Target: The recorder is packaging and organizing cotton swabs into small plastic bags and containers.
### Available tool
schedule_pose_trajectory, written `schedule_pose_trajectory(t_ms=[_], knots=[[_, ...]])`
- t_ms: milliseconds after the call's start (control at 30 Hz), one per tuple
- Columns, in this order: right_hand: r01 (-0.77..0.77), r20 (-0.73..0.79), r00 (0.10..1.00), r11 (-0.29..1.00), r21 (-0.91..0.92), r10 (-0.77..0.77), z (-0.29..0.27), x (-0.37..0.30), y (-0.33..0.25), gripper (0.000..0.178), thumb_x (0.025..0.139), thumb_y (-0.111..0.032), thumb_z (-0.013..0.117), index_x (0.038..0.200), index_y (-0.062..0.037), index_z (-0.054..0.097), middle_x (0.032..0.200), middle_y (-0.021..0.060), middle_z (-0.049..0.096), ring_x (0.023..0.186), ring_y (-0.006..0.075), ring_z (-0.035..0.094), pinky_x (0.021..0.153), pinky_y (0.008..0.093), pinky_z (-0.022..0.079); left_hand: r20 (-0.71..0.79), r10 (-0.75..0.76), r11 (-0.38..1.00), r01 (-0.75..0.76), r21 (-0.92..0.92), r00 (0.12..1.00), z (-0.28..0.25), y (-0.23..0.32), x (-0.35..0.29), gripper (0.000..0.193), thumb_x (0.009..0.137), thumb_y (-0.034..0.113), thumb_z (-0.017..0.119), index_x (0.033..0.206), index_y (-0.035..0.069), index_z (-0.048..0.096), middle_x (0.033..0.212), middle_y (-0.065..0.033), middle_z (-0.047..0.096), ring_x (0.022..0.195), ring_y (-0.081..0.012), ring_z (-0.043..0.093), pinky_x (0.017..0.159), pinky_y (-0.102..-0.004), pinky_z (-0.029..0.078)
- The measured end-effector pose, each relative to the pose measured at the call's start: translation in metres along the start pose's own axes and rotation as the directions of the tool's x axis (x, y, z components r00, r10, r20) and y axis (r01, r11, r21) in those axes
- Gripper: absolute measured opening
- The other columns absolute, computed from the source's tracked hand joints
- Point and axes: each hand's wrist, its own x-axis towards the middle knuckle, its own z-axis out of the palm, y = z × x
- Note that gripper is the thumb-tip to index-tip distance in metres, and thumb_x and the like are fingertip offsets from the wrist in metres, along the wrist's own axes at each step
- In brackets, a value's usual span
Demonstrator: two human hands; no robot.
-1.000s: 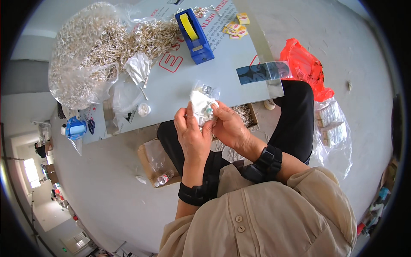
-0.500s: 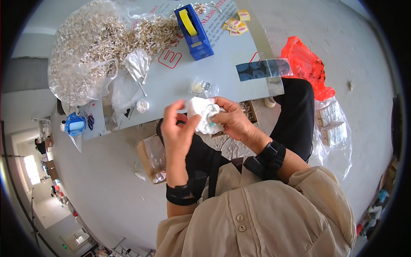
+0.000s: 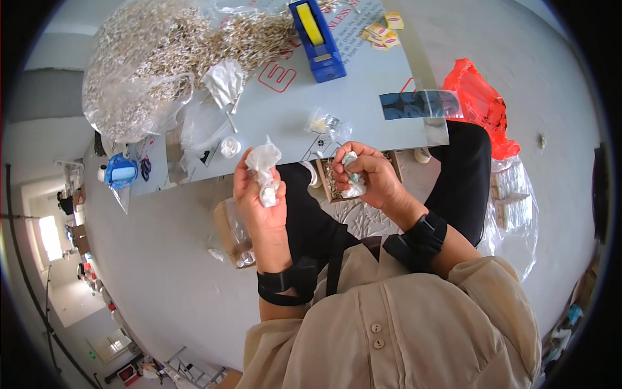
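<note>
My left hand (image 3: 260,201) is closed round a crumpled white tissue (image 3: 264,157), whose loose top sticks up above the fingers. To its right, my right hand (image 3: 376,176) grips a second wad of crumpled white tissue (image 3: 354,189) with a pale teal patch on it. Both hands are apart, just off the near edge of the table (image 3: 285,123). Close beyond them on the table lie a small clear plastic bag (image 3: 330,125) and a little round white container (image 3: 230,147). Whatever may be wrapped inside either wad is hidden.
A big clear bag of cotton swabs (image 3: 139,71) spills across the table's far left. Further items there are a blue tape dispenser (image 3: 329,68), yellow packets (image 3: 382,34) and a dark film strip (image 3: 414,105). A red plastic bag (image 3: 476,104) sits right; a carton (image 3: 334,185) stands below.
My hands have moved apart. The white tissue that was between them now shows as two separate wads, one in each hand. The view has shifted slightly, so the table appears further right.
</note>
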Motion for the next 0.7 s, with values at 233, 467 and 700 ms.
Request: schedule_pose_trajectory(t_ms=[233,467,700], knots=[[0.329,0.207,0.944,0.734,-0.594,-0.255,0.053,0.005,0.029,0.026,0.081,-0.006,0.071,0.105,-0.0062,0.060,0.092,0.0001,0.058,0.089,0.0067,0.053,0.075,0.0214,0.045,-0.413,0.269,0.948,-0.164,0.271,0.870,0.039,-0.022,-0.004,0.024,0.093,0.006,0.050,0.116,0.001,0.053,0.089,-0.0081,0.059,0.066,-0.0120,0.055,0.049,-0.0238,0.045],[0.260,0.088,0.964,0.828,-0.498,-0.250,0.061,0.001,0.032,0.006,0.086,-0.005,0.065,0.081,-0.0033,0.061,0.072,-0.0033,0.057,0.060,0.0011,0.045,0.054,0.0173,0.037,-0.247,0.075,0.994,-0.092,-0.058,0.966,0.022,-0.010,-0.004,0.025,0.086,0.003,0.054,0.111,0.003,0.056,0.083,-0.0033,0.061,0.059,-0.0074,0.053,0.043,-0.0201,0.033],[0.471,0.210,0.859,0.559,-0.682,-0.468,0.060,-0.012,-0.003,0.008,0.082,0.000,0.067,0.078,0.0006,0.060,0.074,0.0015,0.057,0.065,0.0072,0.051,0.060,0.0226,0.040,-0.434,0.262,0.965,-0.219,0.147,0.862,0.026,0.006,0.013,0.022,0.082,0.000,0.058,0.104,0.002,0.058,0.096,-0.0110,0.064,0.088,-0.0240,0.065,0.078,-0.0404,0.056]])
